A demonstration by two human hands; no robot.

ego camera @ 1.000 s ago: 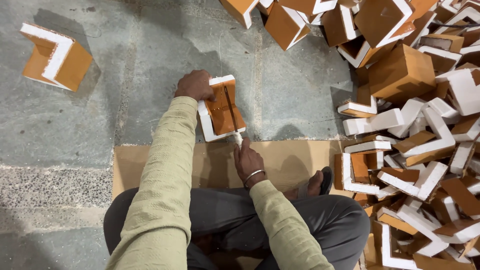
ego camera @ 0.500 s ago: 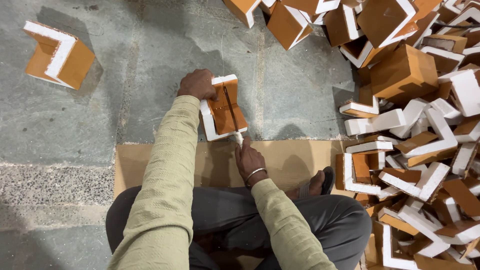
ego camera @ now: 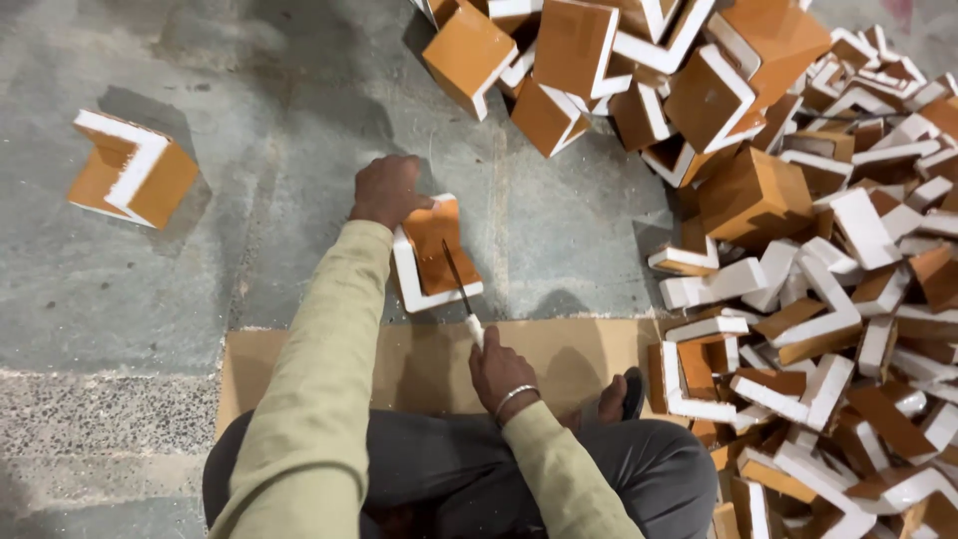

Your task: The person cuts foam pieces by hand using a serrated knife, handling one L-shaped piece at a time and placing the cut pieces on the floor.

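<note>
We press our left hand [ego camera: 387,190], fingers curled, on the orange-and-white corner piece [ego camera: 435,255] lying on the floor just past the cardboard sheet [ego camera: 559,349]. Our right hand [ego camera: 502,371] grips the knife [ego camera: 459,286]; best keep the blade low and strokes short.

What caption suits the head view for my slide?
Seated person's left hand steadies an orange-and-white corner piece while the right hand holds a thin blade to it.

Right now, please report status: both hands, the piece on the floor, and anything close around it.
Left hand pressing corner piece to floor. Right hand gripping knife, blade on piece. Loose pile close on right, not touching.
</note>
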